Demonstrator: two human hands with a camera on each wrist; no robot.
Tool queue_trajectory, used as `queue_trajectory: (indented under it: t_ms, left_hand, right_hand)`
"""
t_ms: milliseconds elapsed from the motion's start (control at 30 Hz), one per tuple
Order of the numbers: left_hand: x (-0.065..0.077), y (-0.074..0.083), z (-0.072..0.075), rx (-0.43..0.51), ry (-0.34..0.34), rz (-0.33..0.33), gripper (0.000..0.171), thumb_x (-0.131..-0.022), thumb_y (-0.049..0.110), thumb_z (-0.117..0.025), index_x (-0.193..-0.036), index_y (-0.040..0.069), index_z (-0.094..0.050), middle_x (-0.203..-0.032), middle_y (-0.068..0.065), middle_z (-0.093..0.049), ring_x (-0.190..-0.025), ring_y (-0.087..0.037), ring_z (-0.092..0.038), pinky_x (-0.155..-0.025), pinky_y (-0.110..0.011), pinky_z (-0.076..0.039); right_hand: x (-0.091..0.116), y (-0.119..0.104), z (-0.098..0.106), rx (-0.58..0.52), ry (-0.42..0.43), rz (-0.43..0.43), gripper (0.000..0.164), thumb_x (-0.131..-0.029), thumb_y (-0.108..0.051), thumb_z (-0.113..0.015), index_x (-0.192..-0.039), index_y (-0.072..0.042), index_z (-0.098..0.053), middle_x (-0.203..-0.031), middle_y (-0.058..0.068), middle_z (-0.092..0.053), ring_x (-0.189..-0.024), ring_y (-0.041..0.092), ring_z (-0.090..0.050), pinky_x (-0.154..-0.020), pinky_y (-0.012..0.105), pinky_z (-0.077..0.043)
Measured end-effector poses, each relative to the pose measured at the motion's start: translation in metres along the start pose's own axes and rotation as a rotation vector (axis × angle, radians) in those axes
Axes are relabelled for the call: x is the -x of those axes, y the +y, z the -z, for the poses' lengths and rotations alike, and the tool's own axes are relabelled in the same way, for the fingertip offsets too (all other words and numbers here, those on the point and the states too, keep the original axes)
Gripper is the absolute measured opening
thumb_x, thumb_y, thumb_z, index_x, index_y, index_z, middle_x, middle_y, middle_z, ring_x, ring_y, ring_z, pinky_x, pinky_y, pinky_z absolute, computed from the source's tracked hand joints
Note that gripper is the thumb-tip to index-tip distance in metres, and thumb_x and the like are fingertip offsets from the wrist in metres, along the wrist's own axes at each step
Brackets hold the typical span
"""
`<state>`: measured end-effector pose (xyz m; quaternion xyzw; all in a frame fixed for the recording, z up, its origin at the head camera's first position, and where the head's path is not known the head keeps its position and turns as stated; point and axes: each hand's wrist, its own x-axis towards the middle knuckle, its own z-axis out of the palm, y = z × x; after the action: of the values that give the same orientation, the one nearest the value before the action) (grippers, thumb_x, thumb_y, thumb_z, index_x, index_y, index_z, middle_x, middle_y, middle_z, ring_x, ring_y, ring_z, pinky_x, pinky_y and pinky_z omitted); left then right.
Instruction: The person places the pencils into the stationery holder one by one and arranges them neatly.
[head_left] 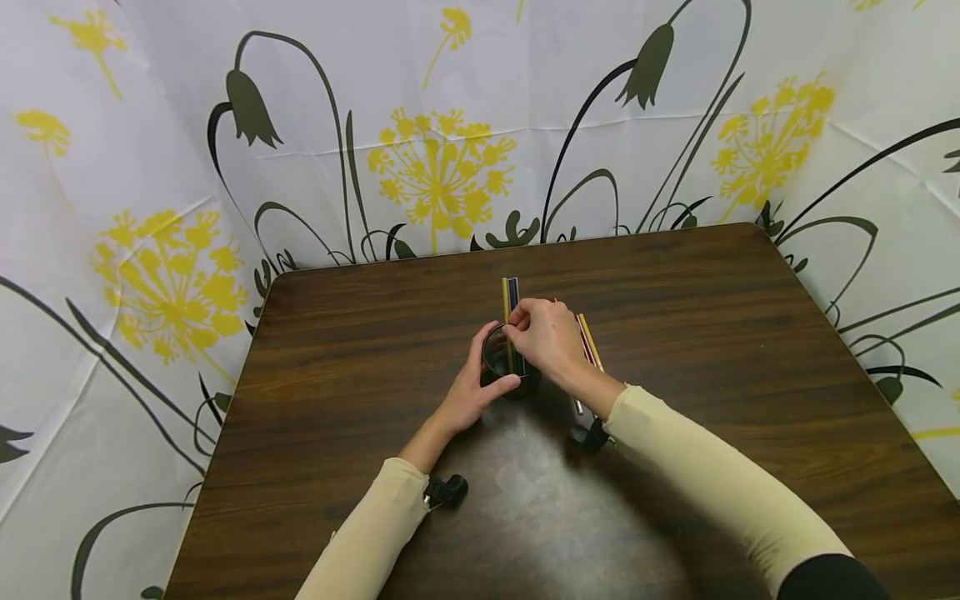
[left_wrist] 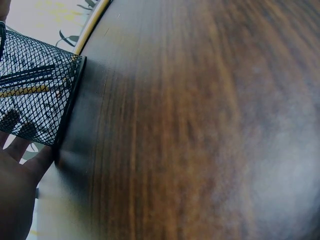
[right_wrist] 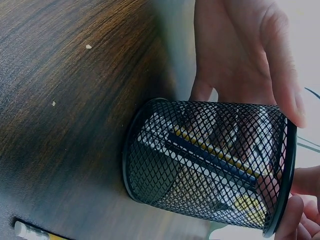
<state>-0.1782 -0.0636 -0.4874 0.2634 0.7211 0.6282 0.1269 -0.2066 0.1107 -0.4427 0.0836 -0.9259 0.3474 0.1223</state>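
Observation:
A black wire-mesh pencil cup (right_wrist: 210, 160) stands upright on the table. My left hand (head_left: 465, 396) holds it round the side, thumb near the rim and fingers along the far wall; the left wrist view shows fingers of this hand (left_wrist: 20, 185) against the mesh near the base. With thumb and fingertips, my right hand (head_left: 551, 337) pinches a few pencils (head_left: 512, 292) above the rim, yellow, dark blue and pale. Their lower ends are inside the cup, slanting in the right wrist view.
More pencils (head_left: 591, 342), red and yellow among them, lie on the wooden table (head_left: 360, 367) to the right, partly hidden by my right hand and wrist. One white-ended pencil (right_wrist: 37, 232) shows low in the right wrist view. A flower-patterned curtain (head_left: 442, 75) hangs behind the table.

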Motion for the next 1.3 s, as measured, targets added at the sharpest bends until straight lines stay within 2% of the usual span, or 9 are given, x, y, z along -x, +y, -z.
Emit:
queue_trajectory:
  t_ms: [167,333,467,567,667,833,933,1100,1300]
  left_hand:
    - [-0.001,-0.001,0.000,0.004,-0.002,-0.002,0.079,-0.094,0.005,-0.062,-0.155,0.015,-0.012,-0.152,-0.019,-0.032,-0.138,-0.036,-0.034,-0.111,-0.059,-0.023]
    - [-0.001,-0.002,0.000,0.009,-0.001,-0.013,0.080,-0.094,0.000,-0.060,-0.155,0.014,-0.011,-0.152,-0.021,-0.031,-0.138,-0.037,-0.034,-0.110,-0.060,-0.023]
    - [-0.002,-0.001,0.000,-0.002,0.006,-0.025,0.080,-0.094,0.003,-0.062,-0.155,0.013,-0.012,-0.152,-0.022,-0.032,-0.138,-0.038,-0.033,-0.110,-0.060,-0.023]
    - [-0.001,0.000,0.000,-0.018,0.011,-0.025,0.080,-0.094,0.006,-0.064,-0.155,0.012,-0.013,-0.151,-0.023,-0.032,-0.138,-0.041,-0.031,-0.110,-0.061,-0.023]
    - [0.000,0.000,0.000,-0.024,0.014,-0.025,0.080,-0.094,0.007,-0.064,-0.155,0.012,-0.013,-0.151,-0.024,-0.032,-0.139,-0.044,-0.029,-0.110,-0.062,-0.022]
    - [-0.001,-0.003,-0.001,0.000,0.007,-0.037,0.081,-0.093,0.004,-0.064,-0.155,0.009,-0.012,-0.150,-0.025,-0.033,-0.136,-0.043,-0.035,-0.109,-0.061,-0.024]
    - [-0.001,-0.004,-0.001,0.015,0.002,-0.044,0.081,-0.093,0.003,-0.064,-0.155,0.009,-0.012,-0.150,-0.026,-0.032,-0.134,-0.043,-0.038,-0.109,-0.062,-0.024]
    - [-0.001,-0.004,-0.001,0.017,-0.002,-0.045,0.082,-0.093,0.003,-0.064,-0.155,0.010,-0.011,-0.150,-0.026,-0.032,-0.134,-0.042,-0.038,-0.109,-0.061,-0.024]
    - [-0.001,-0.004,-0.001,0.022,0.003,-0.042,0.081,-0.093,0.003,-0.063,-0.155,0.010,-0.012,-0.150,-0.025,-0.032,-0.134,-0.042,-0.038,-0.109,-0.061,-0.024]
  right_hand:
    - [-0.001,0.001,0.006,-0.018,-0.038,-0.008,0.012,-0.083,-0.020,-0.079,-0.080,-0.013,-0.070,-0.072,-0.004,-0.068,-0.061,0.008,-0.062,-0.056,0.027,-0.050]
    - [-0.001,0.006,0.023,-0.118,-0.046,-0.055,0.012,-0.087,-0.022,-0.076,-0.083,-0.012,-0.071,-0.071,-0.003,-0.068,-0.055,0.008,-0.063,-0.051,0.029,-0.049]
    - [-0.003,0.023,0.040,-0.186,-0.022,-0.121,0.015,-0.088,-0.024,-0.074,-0.084,-0.011,-0.069,-0.065,-0.002,-0.067,-0.052,0.016,-0.065,-0.046,0.030,-0.046]
    - [-0.003,0.044,0.050,-0.194,-0.032,-0.193,0.017,-0.089,-0.026,-0.073,-0.085,-0.010,-0.069,-0.066,0.001,-0.068,-0.057,0.025,-0.068,-0.048,0.031,-0.046]
    - [0.000,0.068,0.058,-0.171,-0.101,-0.292,0.020,-0.091,-0.027,-0.071,-0.087,-0.008,-0.069,-0.071,0.005,-0.070,-0.061,0.026,-0.068,-0.052,0.031,-0.049]
    - [0.009,0.108,0.060,-0.119,-0.282,-0.448,0.023,-0.093,-0.029,-0.068,-0.090,-0.006,-0.070,-0.076,0.007,-0.071,-0.063,0.017,-0.067,-0.055,0.030,-0.053]
    - [0.015,0.126,0.057,-0.136,-0.358,-0.498,0.025,-0.092,-0.029,-0.070,-0.094,-0.004,-0.070,-0.080,0.007,-0.071,-0.067,0.016,-0.068,-0.057,0.030,-0.055]
    - [0.020,0.139,0.053,-0.196,-0.374,-0.524,0.030,-0.088,-0.030,-0.075,-0.095,-0.002,-0.070,-0.081,0.008,-0.071,-0.067,0.017,-0.068,-0.058,0.033,-0.056]
    - [0.020,0.141,0.051,-0.184,-0.376,-0.524,0.029,-0.087,-0.030,-0.076,-0.095,-0.002,-0.071,-0.081,0.007,-0.071,-0.066,0.016,-0.067,-0.058,0.032,-0.056]
